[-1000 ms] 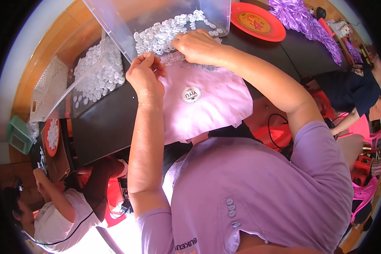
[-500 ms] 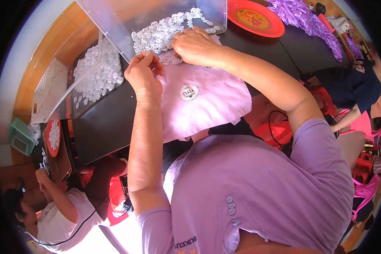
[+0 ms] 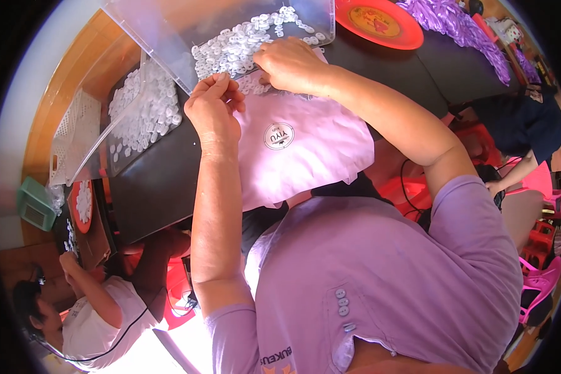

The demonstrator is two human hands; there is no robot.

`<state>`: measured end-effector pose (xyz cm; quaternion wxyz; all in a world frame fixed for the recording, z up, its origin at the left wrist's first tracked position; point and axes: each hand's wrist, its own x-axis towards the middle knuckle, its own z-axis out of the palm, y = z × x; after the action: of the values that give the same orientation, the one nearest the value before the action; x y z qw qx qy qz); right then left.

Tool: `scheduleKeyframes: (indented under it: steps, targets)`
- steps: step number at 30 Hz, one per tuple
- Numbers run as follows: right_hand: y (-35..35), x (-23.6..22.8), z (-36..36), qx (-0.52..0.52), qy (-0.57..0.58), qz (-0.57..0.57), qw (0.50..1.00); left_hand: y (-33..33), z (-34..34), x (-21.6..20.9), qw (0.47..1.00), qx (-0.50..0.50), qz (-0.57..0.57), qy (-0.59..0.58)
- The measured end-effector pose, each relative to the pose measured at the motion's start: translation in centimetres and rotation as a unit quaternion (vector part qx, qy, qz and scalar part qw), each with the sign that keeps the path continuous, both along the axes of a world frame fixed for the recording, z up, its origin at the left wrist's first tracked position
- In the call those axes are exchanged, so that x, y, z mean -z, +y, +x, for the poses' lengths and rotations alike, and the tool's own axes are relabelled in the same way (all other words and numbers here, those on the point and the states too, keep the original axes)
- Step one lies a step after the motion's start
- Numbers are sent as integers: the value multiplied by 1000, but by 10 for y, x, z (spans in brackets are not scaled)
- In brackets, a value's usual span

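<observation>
My left hand (image 3: pixel 214 106) is closed at the near left corner of the clear plastic bin (image 3: pixel 162 65), thumb and forefinger pressed together. Whatever lies between those fingertips is too small to make out. Across the bin's near edge, my right hand (image 3: pixel 295 66) reaches with bent fingers to the small white oval pieces (image 3: pixel 230 48) heaped inside. Its fingertips are partly hidden, so what they pinch does not show. A pink cloth (image 3: pixel 305 146) with a round printed badge hangs from the bin's near edge toward my lap, below both hands.
Left of the bin, a second clear container (image 3: pixel 144 109) holds more white pieces on the dark table (image 3: pixel 156 187). A red plate (image 3: pixel 380 23) and a purple bundle of strips (image 3: pixel 458 31) lie at the far right. A person (image 3: pixel 109 308) sits at lower left; another (image 3: pixel 520 124) is at right.
My hands stay nearly in the same place, with only a slight shift of the right fingers. The whole view has moved slightly.
</observation>
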<state>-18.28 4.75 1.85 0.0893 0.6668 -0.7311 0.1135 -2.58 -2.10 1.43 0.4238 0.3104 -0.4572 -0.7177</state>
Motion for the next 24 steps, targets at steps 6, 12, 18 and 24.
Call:
scheduleKeyframes:
  steps: [6,12,18,24]
  targets:
    - [0,12,-4,-95,-61,-67,991,1,-1,0,1000,15,2,-4]
    - [0,5,-5,-113,-76,-56,989,5,0,-4,999,34,-11,4]
    - [1,-9,-18,-122,-616,-108,770,12,-1,-7,998,37,-45,9]
    - [9,-18,-12,-130,-662,-118,729,17,-3,-9,997,39,-64,10]
